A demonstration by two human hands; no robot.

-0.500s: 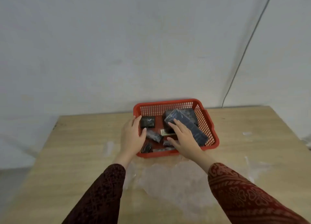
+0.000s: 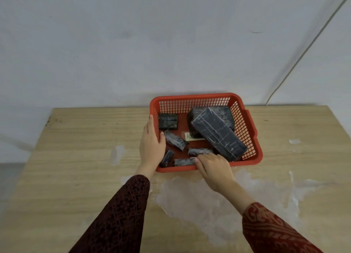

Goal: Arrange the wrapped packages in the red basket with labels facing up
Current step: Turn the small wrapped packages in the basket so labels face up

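A red mesh basket point(image 2: 195, 98) stands on the wooden table near the wall. Inside lie dark wrapped packages: a long one point(image 2: 218, 133) leaning diagonally over a bulkier one point(image 2: 224, 113), a square one point(image 2: 168, 121) at the back left, and several small rolls point(image 2: 175, 139) toward the front. A yellowish label point(image 2: 190, 136) shows partly under the long package. My left hand point(image 2: 152, 144) grips the basket's left wall, thumb inside. My right hand point(image 2: 214, 167) rests on the front rim, fingertips touching a small package point(image 2: 183, 162) by the front wall.
The wooden table point(image 2: 85, 157) carries whitish smears and a patch of clear film point(image 2: 209, 199) in front of the basket. A thin cable point(image 2: 303, 53) runs down the wall at the right. The table's left edge drops off to the floor.
My right hand has left the top of the long package and come back to the basket's front, onto a small package. My left hand stays on the left wall.
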